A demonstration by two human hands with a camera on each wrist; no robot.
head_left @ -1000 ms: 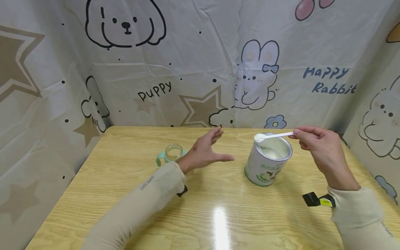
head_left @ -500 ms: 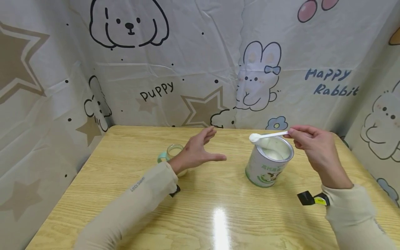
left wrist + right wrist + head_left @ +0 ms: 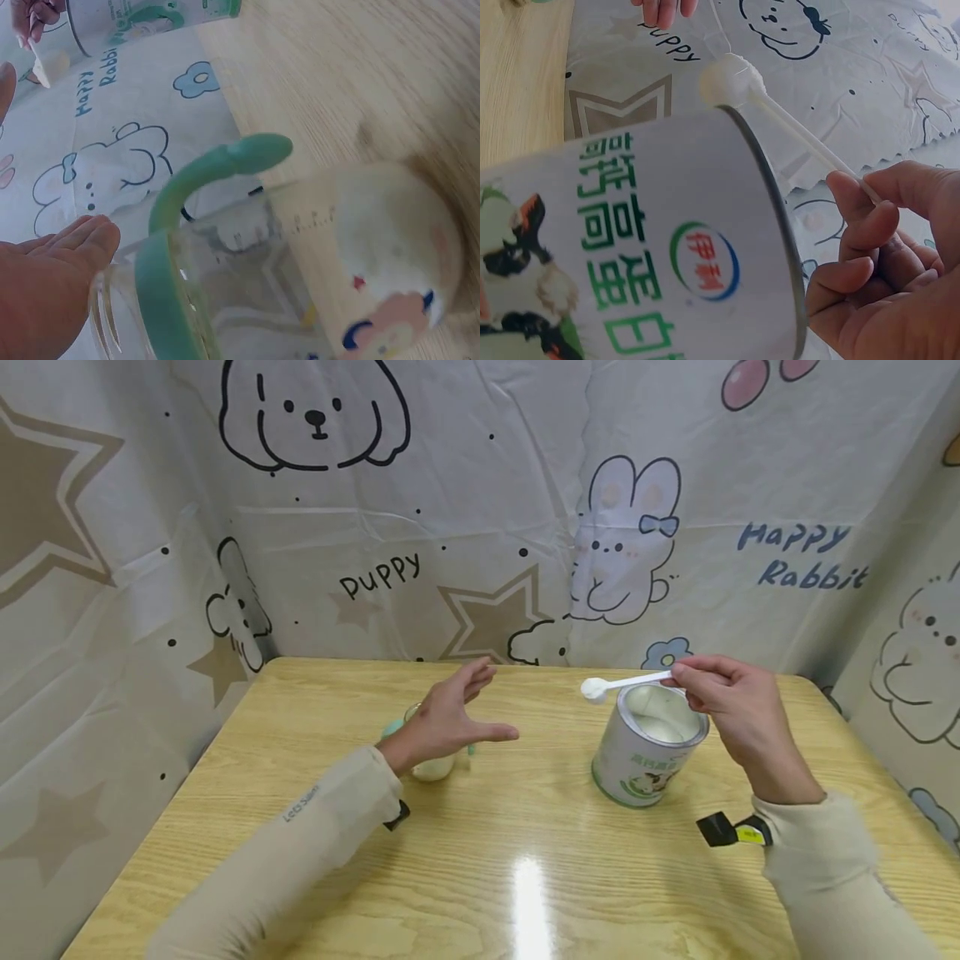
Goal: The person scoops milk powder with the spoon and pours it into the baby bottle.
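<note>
My right hand (image 3: 738,714) pinches the end of a white measuring scoop (image 3: 626,683), its bowl heaped with pale powder. The scoop's bowl is in the air just left of the open milk powder can (image 3: 637,768), whose white side carries green print and cows. Left of the can, my left hand (image 3: 442,718) is spread with thumb apart from fingers, holding nothing. It partly hides a clear baby bottle (image 3: 433,768) in the head view. The left wrist view shows that bottle's green collar and handle (image 3: 225,161), its open neck near my left fingers (image 3: 82,244).
A wood-grain table (image 3: 480,868) carries the can and the bottle. Behind it and at both sides hangs a pale cloth (image 3: 337,510) printed with cartoon animals and stars. A dark strap device (image 3: 723,831) sits on my right wrist.
My right hand has carried the filled scoop leftward from over the can's mouth to beyond its left rim. My left hand has shifted left, covering more of the bottle.
</note>
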